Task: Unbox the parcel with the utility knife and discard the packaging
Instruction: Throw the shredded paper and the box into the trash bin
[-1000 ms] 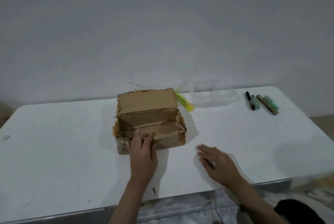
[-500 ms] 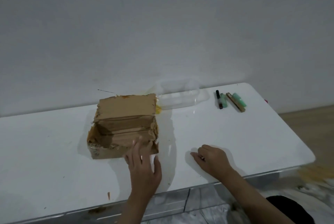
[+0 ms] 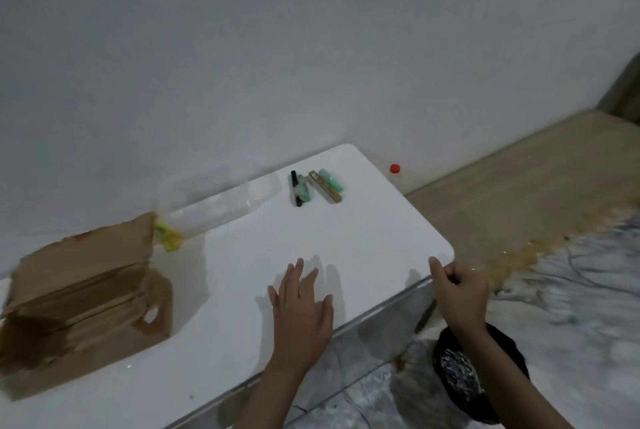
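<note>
The torn brown cardboard parcel [image 3: 79,304] stands open on the white table [image 3: 346,238] at the far left. A yellow-green tool [image 3: 168,238], partly hidden, lies just behind its right corner. My left hand [image 3: 301,307] rests flat on the table right of the parcel, fingers spread, holding nothing. My right hand [image 3: 457,290] hangs past the table's right front edge with its fingers curled. A thin brown strip [image 3: 426,319] shows just below that hand; whether the hand holds it is unclear. A black bag [image 3: 464,376] with shiny scraps sits on the floor beneath it.
A clear plastic container [image 3: 221,203] lies against the wall behind the parcel. A black marker [image 3: 295,188], green highlighters [image 3: 330,180] and a brown stick [image 3: 325,186] lie at the table's back right. A red cap [image 3: 394,169] sits by the wall.
The view has swung right. My left hand has left the parcel's front and now lies flat on the table. My right hand has moved off the table, past its right edge.
</note>
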Demonstrator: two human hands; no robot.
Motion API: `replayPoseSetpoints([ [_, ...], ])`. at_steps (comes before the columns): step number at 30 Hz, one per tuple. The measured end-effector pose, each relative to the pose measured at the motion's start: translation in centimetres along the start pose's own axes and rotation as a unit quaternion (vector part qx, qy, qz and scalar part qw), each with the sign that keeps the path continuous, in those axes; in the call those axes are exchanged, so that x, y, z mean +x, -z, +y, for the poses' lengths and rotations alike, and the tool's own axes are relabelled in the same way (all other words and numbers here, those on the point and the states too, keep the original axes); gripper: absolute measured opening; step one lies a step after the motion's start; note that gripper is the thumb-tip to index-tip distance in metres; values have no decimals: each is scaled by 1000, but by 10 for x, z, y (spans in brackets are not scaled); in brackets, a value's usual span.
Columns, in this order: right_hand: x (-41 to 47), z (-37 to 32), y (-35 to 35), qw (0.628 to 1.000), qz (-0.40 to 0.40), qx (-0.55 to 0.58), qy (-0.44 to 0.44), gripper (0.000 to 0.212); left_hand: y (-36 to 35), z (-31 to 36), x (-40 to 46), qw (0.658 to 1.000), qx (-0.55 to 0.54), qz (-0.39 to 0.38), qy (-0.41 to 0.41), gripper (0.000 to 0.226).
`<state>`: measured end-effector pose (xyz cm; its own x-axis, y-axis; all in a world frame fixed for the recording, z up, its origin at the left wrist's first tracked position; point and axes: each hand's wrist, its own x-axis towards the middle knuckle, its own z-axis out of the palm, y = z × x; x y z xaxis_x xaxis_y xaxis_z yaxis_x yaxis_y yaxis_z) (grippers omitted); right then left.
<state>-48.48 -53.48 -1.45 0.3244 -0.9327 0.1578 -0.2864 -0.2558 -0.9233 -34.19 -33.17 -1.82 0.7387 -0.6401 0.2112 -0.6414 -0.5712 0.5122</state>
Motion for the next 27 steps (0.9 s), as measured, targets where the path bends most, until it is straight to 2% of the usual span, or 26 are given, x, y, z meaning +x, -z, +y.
replayPoseSetpoints([
  [5,13,76,60,985,87,-24,-147,48,-55,78,45,993,12,-77,-86,53],
  [9,34,116,90,968,114,-71,-213,47,-93,128,78,980,38,-133,-144,64],
  [12,52,143,103,950,116,-118,-263,47,-113,144,92,969,98,-158,-160,69],
  [15,61,169,109,930,95,-138,-328,47,-118,143,94,969,122,-150,-155,70],
  [19,69,198,112,890,52,-108,-441,46,-117,142,94,969,126,-150,-152,62],
  [23,70,207,111,890,-2,-54,-454,62,-117,141,93,970,124,-145,-153,55],
  [27,68,204,109,893,-21,-6,-450,73,-117,142,94,970,123,-146,-152,56],
])
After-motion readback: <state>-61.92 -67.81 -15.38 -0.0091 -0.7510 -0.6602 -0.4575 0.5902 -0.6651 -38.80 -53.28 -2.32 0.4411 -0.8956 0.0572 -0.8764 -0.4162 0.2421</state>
